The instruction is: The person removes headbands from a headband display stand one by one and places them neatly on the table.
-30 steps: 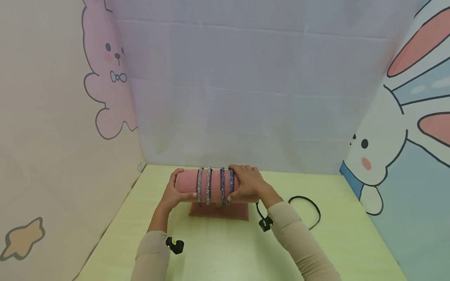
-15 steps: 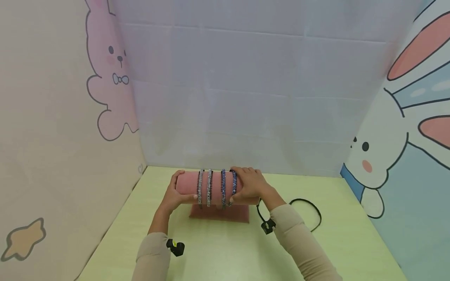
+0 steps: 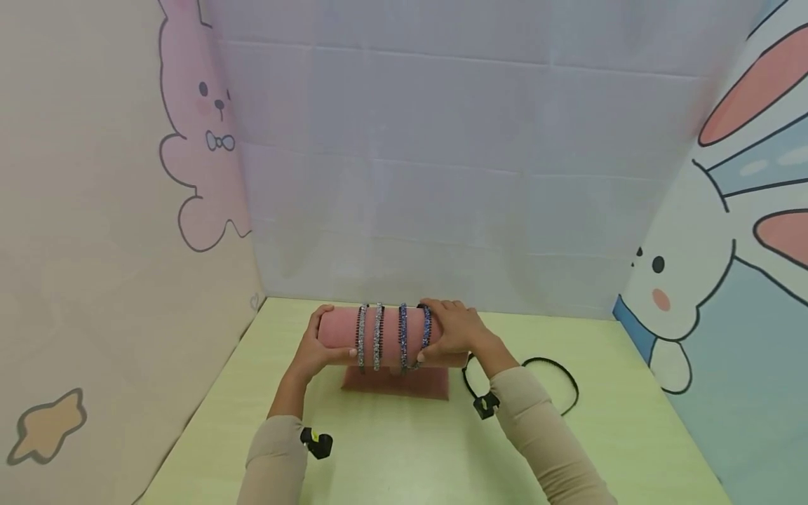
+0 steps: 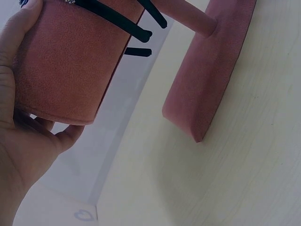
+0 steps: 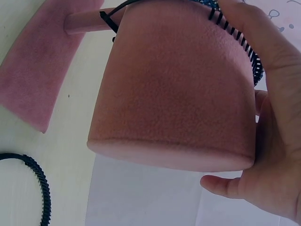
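A pink velvet headband stand (image 3: 337, 326) has a horizontal roll on a short post above a flat base (image 3: 394, 383). Two silver glittery headbands (image 3: 377, 337) and two blue ones (image 3: 403, 335) sit over the roll, with dark comb teeth along their edges. My left hand (image 3: 313, 354) grips the roll's left end, thumb in front and fingers behind. At the right, my right hand (image 3: 461, 330) holds the outermost blue headband (image 3: 426, 328), thumb near its lower front end and fingers at the top. In the left wrist view, dark headband tips (image 4: 143, 35) stick out below the roll (image 4: 70, 66).
A black toothed headband (image 3: 571, 382) lies on the pale yellow table (image 3: 391, 456) to the right, partly hidden by my right forearm. Behind stands a pale cloth wall (image 3: 404, 175); printed walls flank both sides. A small black device (image 3: 318, 443) sits at each wrist.
The outermost blue headband has slid slightly to the right along the roll with my right hand, widening its gap from the other blue one. My left hand keeps its grip.
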A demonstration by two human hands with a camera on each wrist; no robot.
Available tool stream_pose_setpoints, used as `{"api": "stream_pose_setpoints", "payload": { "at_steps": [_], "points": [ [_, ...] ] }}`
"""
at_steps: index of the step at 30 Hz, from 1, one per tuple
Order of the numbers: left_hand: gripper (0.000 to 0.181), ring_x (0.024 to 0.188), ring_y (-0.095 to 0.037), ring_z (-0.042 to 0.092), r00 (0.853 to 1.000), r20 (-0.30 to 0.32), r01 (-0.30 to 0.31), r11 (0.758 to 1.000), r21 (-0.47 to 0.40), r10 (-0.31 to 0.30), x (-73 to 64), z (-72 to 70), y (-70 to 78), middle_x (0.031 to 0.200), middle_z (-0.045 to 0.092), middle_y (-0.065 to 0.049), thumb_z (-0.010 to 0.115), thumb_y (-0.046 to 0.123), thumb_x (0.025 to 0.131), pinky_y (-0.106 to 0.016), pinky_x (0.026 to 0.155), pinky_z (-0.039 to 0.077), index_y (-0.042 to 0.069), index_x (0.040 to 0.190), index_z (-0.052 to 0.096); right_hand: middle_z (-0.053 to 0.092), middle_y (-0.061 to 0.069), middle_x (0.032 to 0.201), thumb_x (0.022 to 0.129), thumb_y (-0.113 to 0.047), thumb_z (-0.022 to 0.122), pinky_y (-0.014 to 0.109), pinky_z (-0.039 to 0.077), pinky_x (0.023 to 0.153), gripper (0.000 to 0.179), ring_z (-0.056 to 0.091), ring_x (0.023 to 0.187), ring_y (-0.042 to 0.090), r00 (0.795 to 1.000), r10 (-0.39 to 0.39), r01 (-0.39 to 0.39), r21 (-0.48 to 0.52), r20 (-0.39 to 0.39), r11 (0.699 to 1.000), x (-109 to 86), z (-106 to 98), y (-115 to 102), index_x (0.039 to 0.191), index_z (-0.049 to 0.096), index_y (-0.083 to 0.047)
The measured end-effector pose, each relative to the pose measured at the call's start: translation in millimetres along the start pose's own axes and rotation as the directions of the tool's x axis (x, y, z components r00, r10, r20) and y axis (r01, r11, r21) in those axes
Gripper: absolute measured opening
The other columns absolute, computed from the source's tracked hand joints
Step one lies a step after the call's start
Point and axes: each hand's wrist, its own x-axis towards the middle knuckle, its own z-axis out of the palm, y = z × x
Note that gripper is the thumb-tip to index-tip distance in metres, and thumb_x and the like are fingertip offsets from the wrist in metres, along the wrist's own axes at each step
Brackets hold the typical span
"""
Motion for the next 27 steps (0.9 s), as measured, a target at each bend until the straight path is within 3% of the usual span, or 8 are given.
{"api": "stream_pose_setpoints", "payload": {
  "at_steps": [6,15,19,27],
  "points": [
    [0.104,0.111,-0.038,0.045,1.0,-0.002,-0.012,1.0,0.006,0.012,1.9,-0.7,-4.0,0.135,0.036,-0.014,0.088,0.007,0.059,-0.046,0.084,0.044,0.022,0.141,0.026,0.046,0.009,0.132,0.06,-0.061,0.076,0.054,0.036,0.086,0.101,0.041,0.115,0.031,1.0,-0.003,0.003,0.07,0.002,0.998,-2.5,0,9,0.143,0.032,-0.024],
    [0.105,0.108,-0.034,0.047,0.999,-0.029,-0.022,1.0,-0.012,0.022,12.5,-1.1,-27.2,0.132,0.039,-0.007,0.09,0.007,0.057,-0.043,0.083,0.045,0.026,0.14,0.028,0.046,0.008,0.13,0.06,-0.058,0.078,0.05,0.04,0.084,0.101,0.039,0.117,0.03,1.0,-0.001,0.001,0.163,0.001,0.987,-6.0,2,18,0.143,0.033,-0.023],
    [0.106,0.107,-0.035,0.047,0.999,-0.025,-0.043,0.999,-0.02,0.042,12.9,-0.1,-29.2,0.132,0.039,-0.009,0.09,0.007,0.057,-0.045,0.082,0.045,0.023,0.141,0.027,0.045,0.008,0.132,0.06,-0.057,0.079,0.05,0.04,0.084,0.101,0.038,0.118,0.03,1.0,0.0,-0.001,0.175,0.005,0.985,-6.9,3,22,0.143,0.032,-0.024],
    [0.104,0.108,-0.035,0.047,0.998,-0.028,-0.048,0.999,-0.001,0.048,13.3,-3.0,-28.1,0.133,0.038,-0.008,0.09,0.009,0.057,-0.045,0.082,0.045,0.026,0.139,0.028,0.043,0.01,0.131,0.061,-0.053,0.079,0.051,0.04,0.084,0.1,0.037,0.118,0.032,1.0,-0.025,0.025,0.251,-0.003,0.968,-8.1,4,29,0.143,0.031,-0.022]
  ]
}}
